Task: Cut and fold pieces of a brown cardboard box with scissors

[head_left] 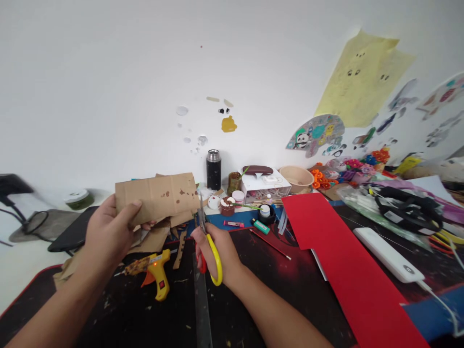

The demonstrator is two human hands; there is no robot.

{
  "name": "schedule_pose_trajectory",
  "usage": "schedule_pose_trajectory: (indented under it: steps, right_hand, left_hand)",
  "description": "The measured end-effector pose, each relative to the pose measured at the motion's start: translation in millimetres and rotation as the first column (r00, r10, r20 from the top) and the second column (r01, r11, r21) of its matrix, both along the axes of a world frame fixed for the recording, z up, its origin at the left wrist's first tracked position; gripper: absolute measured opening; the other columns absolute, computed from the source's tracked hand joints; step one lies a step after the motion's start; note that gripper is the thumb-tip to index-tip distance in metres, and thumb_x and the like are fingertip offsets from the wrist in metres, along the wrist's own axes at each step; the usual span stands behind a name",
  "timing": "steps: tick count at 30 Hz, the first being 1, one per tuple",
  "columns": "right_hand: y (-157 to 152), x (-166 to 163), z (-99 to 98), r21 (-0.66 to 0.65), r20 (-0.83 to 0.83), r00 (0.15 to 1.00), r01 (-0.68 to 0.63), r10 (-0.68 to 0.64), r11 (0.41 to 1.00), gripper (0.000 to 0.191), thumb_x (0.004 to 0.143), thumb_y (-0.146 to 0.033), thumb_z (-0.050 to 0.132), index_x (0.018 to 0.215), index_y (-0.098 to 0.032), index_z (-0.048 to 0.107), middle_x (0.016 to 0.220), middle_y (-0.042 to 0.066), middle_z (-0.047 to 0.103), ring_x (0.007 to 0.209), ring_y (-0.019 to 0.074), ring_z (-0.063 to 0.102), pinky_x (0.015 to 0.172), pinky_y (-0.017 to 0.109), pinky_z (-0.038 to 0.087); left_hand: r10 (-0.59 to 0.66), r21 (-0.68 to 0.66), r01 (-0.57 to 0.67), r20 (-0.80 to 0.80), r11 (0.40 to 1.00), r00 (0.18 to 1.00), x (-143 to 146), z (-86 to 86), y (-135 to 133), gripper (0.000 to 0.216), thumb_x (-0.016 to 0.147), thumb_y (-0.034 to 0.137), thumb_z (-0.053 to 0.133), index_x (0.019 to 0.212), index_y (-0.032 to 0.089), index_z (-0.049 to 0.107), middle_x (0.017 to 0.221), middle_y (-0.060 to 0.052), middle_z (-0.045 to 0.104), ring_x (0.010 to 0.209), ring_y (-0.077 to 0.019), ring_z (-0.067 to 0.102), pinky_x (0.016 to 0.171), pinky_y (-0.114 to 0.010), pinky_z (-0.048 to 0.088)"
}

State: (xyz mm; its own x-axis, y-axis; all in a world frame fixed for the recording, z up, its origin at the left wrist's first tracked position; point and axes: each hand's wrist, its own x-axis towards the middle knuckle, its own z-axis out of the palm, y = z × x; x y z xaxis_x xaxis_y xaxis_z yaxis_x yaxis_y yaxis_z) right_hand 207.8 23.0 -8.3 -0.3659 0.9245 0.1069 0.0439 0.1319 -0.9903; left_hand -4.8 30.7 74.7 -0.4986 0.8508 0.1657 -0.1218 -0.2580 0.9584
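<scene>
My left hand [114,222] grips a piece of brown cardboard [155,195] by its left end, thumb on the near face. Dark brown spots mark the cardboard's right half. In my right hand [221,246] is a pair of scissors [217,263] with one yellow and one red handle loop. Their blades point up, right beside the cardboard's right edge; I cannot tell whether they touch it. Below the cardboard lies a yellow glue gun [159,275] with an orange light showing. A metal ruler [202,309] lies on the dark mat beneath my right hand.
Cardboard scraps [150,239] lie behind the glue gun. A black flask [213,171], small pots and a white box [266,181] line the wall. Red card [340,261] and a white power strip [386,253] are on the right. A pencil [270,244] and green lighter [260,226] lie mid-table.
</scene>
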Motion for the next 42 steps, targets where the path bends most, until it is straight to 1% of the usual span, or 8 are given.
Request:
schedule_pose_trajectory:
  steps: [7,12,17,21,25,29,39,42]
  right_hand:
    - [-0.2,-0.3,1.2,-0.007,0.021,1.000,0.015,-0.015,1.000,0.059,0.100,-0.079,0.048,0.092,-0.022,0.058,0.061,-0.004,0.059,0.041,0.0121,0.059,0.040,0.019,0.043]
    - [-0.1,-0.4,1.4,-0.010,0.034,0.999,0.021,-0.021,1.000,0.056,0.101,-0.076,0.048,0.090,-0.022,0.057,0.061,-0.004,0.059,0.041,0.0121,0.058,0.041,0.020,0.042]
    - [0.4,0.9,0.7,0.019,0.076,0.997,0.024,-0.025,1.000,0.054,0.102,-0.075,0.049,0.086,-0.023,0.055,0.057,-0.005,0.057,0.041,0.0119,0.058,0.043,0.020,0.041]
    - [0.2,1.4,0.3,0.012,0.075,0.997,0.021,-0.022,1.000,0.055,0.102,-0.075,0.049,0.085,-0.023,0.053,0.058,-0.005,0.057,0.041,0.0116,0.058,0.043,0.020,0.041]
    - [-0.2,1.2,0.2,0.014,0.078,0.997,0.024,-0.025,1.000,0.055,0.103,-0.074,0.049,0.082,-0.023,0.052,0.055,-0.005,0.056,0.040,0.0118,0.057,0.043,0.020,0.040]
    - [-0.1,0.9,-0.7,0.021,0.083,0.996,0.040,-0.042,0.999,0.053,0.103,-0.074,0.049,0.084,-0.024,0.052,0.054,-0.005,0.056,0.041,0.0123,0.057,0.043,0.020,0.039]
    - [0.7,-1.1,-3.5,-0.076,0.066,0.996,0.058,-0.053,0.995,0.055,0.100,-0.076,0.051,0.088,-0.023,0.059,0.054,-0.005,0.053,0.040,0.0129,0.053,0.041,0.022,0.034]
    - [0.8,-1.4,-3.8,-0.088,0.061,0.997,0.062,-0.056,0.994,0.055,0.100,-0.076,0.052,0.088,-0.024,0.060,0.053,-0.005,0.052,0.041,0.0134,0.052,0.042,0.022,0.033]
  left_hand:
    - [0.007,-0.025,-0.007,-0.021,1.000,1.000,3.1,2.2,-1.8,0.049,0.056,0.029,0.085,0.101,0.017,0.068,0.073,0.002,0.074,0.041,-0.0147,0.061,0.031,-0.023,0.049]
    - [-0.004,-0.035,0.003,-0.011,0.999,1.000,2.9,4.4,-3.7,0.051,0.055,0.028,0.086,0.102,0.017,0.068,0.074,0.001,0.075,0.042,-0.0144,0.062,0.032,-0.023,0.049]
    - [-0.005,-0.023,0.005,-0.015,1.000,1.000,1.4,3.5,-3.3,0.052,0.056,0.027,0.086,0.103,0.017,0.068,0.077,0.001,0.076,0.043,-0.0151,0.062,0.033,-0.023,0.049]
    - [0.006,-0.037,-0.007,-0.031,0.999,0.999,3.7,4.8,-3.2,0.049,0.056,0.028,0.085,0.100,0.017,0.068,0.074,0.001,0.075,0.040,-0.0141,0.059,0.032,-0.024,0.048]
    - [-0.005,-0.022,0.005,-0.035,1.000,0.999,3.7,4.1,-2.4,0.050,0.057,0.027,0.086,0.102,0.017,0.067,0.075,0.001,0.075,0.040,-0.0138,0.059,0.033,-0.024,0.048]
    - [-0.006,-0.021,0.005,-0.051,1.000,0.999,3.0,3.3,-2.6,0.049,0.058,0.028,0.085,0.101,0.016,0.067,0.075,0.000,0.075,0.039,-0.0129,0.058,0.032,-0.024,0.047]
    - [0.006,-0.053,-0.009,-0.061,0.999,0.998,3.0,2.7,-3.7,0.047,0.058,0.029,0.084,0.100,0.018,0.066,0.065,0.002,0.072,0.038,-0.0159,0.060,0.034,-0.024,0.048]
    - [0.011,-0.040,-0.013,-0.062,0.999,0.998,3.0,3.2,-4.4,0.047,0.057,0.028,0.083,0.100,0.017,0.067,0.066,0.002,0.072,0.039,-0.0159,0.061,0.034,-0.024,0.048]
